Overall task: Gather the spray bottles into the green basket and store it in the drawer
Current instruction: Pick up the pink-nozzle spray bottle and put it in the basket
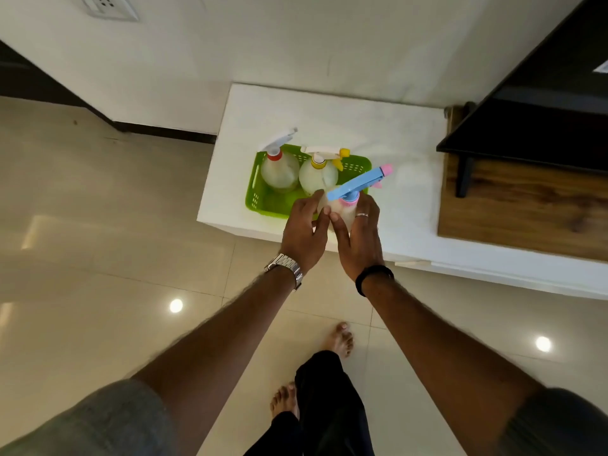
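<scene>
A green basket (260,202) stands near the front left corner of a white counter (378,126). Two clear spray bottles stand upright inside it: one with a white trigger and red collar (279,171), one with a white and yellow trigger (318,174). A third bottle with a blue and pink trigger (348,199) is at the basket's front right. My left hand (304,232) and my right hand (360,238) both wrap around its body, hiding most of it.
A wooden panel (513,212) lies on the counter to the right, under a dark shelf (526,126). Glossy tiled floor (98,241) spreads left and below. My bare feet (342,340) stand close to the counter's front edge. A wall socket (108,6) is at top left.
</scene>
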